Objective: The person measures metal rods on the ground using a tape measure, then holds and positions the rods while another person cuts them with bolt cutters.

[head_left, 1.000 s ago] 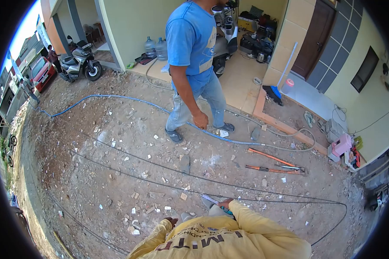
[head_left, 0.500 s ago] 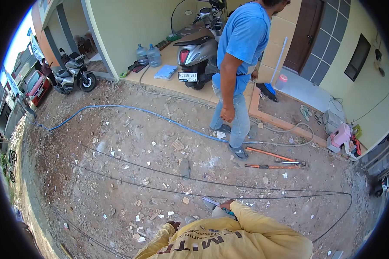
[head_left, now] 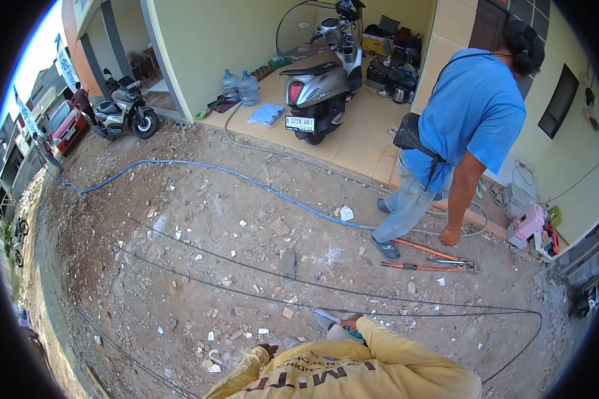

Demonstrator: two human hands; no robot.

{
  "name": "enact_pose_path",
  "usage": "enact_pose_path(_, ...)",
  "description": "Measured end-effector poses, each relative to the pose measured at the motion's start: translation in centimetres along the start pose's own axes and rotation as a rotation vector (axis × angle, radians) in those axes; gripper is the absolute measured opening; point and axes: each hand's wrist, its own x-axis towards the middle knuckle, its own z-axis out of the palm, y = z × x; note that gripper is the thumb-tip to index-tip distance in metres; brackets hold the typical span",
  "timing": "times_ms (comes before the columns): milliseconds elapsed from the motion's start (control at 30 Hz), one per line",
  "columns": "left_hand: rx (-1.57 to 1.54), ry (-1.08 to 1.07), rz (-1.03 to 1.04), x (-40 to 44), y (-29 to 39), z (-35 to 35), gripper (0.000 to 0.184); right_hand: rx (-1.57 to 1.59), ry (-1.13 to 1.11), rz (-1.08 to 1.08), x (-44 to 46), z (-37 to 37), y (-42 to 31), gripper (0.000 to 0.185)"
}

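At the bottom of the head view, my right hand (head_left: 350, 322) is closed on a light purple, flat item (head_left: 327, 315), beside a thin black cable (head_left: 379, 313) on the ground. My left hand (head_left: 269, 348) hangs low at the left edge of my yellow shirt; its fingers are too small and dark to read. A person in a blue shirt (head_left: 476, 106) stands at the right, with one hand lowered above orange-handled long tools (head_left: 426, 250) lying on the dirt.
A blue hose (head_left: 259, 183) crosses the rubble-strewn ground (head_left: 199, 266). A grey scooter (head_left: 326, 86) stands on the tiled porch (head_left: 353, 146), near two water jugs (head_left: 248, 89). Another motorcycle (head_left: 122, 106) and a red car (head_left: 65, 126) are at the left.
The person in blue has walked from the middle to the right, uncovering the scooter and porch. The view has shifted slightly. My right hand still holds the light purple item.
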Motion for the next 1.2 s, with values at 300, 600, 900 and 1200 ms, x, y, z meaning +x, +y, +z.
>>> enact_pose_path(300,0.039,-0.008,0.038,0.2,0.1,-0.2,0.057,0.019,-0.032,-0.003,-0.3,-0.3,-0.2,0.081)
enact_pose_path(600,0.244,0.047,0.078,-4.9,4.2,-1.4,0.061,-0.030,-0.029,0.017,0.3,-0.3,-0.5,0.081)
enact_pose_path(900,0.077,0.273,0.385,-10.4,13.2,-3.0,0.072,-0.095,0.015,-0.059,-2.6,-2.1,-6.5,0.069)
enact_pose_path(1200,0.115,0.240,0.535,-9.9,14.9,-3.6,0.050,-0.117,-0.058,-0.277,-3.9,-1.0,-12.1,0.070)
